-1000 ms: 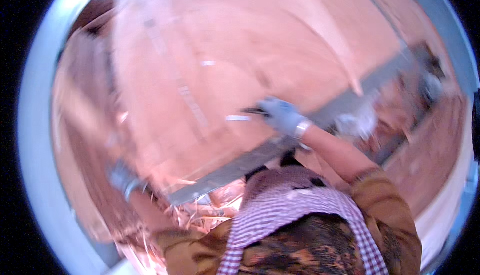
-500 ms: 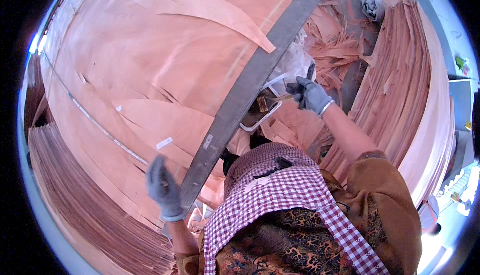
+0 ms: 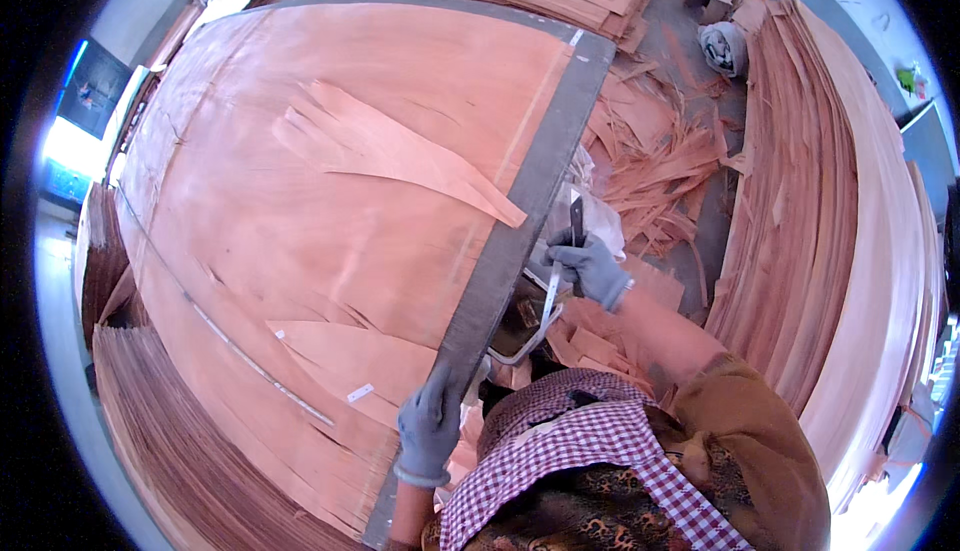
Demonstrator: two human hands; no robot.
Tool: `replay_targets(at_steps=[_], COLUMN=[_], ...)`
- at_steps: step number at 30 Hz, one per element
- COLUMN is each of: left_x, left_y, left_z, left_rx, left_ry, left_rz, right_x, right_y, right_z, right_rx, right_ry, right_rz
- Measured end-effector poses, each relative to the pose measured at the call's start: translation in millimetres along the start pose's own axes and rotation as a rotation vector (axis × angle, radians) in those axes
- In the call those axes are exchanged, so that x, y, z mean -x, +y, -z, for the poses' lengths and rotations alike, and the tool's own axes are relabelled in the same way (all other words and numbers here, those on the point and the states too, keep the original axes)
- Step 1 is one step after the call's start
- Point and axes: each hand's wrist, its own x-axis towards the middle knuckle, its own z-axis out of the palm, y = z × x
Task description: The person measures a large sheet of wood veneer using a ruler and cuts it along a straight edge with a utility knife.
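A large sheet of pinkish wood veneer (image 3: 330, 221) covers the table. My left hand (image 3: 428, 433), in a grey glove, rests on the table's dark grey edge (image 3: 505, 241) with its fingers stretched out, holding nothing I can see. My right hand (image 3: 597, 271), also gloved, is closed round a narrow dark knife-like tool (image 3: 577, 219) that points up and away. It is just above a white-rimmed container (image 3: 548, 319) beside the table edge; its lower fingers are partly hidden. A loose tapered veneer piece (image 3: 410, 161) lies on the sheet, and its tip overhangs the grey edge.
A torn veneer piece (image 3: 345, 351), a small white tab (image 3: 360, 392) and a long thin strip (image 3: 235, 351) lie on the sheet. Veneer scraps (image 3: 655, 171) litter the floor at right, beside a tall veneer stack (image 3: 800, 201). Another stack (image 3: 190, 441) stands at left.
My view has shifted, showing more of the table's far side. The left hand has come down onto the table edge. My right hand has moved nearer that edge, with the dark tool upright.
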Motion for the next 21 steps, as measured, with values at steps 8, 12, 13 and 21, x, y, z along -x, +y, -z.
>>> replay_targets(at_steps=[8, 12, 13, 21], left_x=[-93, -92, -86, -80], left_y=[85, 54, 46, 26], left_z=[-31, -75, -79, -171], left_rx=[0.520, 0.840, 0.885, 0.565], left_ry=[-0.484, -0.628, -0.628, -0.364], left_rz=[-0.444, -0.067, -0.037, -0.209], right_x=[114, 124, 127, 49], right_y=[-129, -183, -192, -114], right_z=[-50, 36, 59, 116], right_rx=[0.704, 0.832, 0.891, 2.099], right_ry=[-0.888, -0.339, -0.251, -0.318], right_rz=[-0.030, 0.007, -0.002, 0.363])
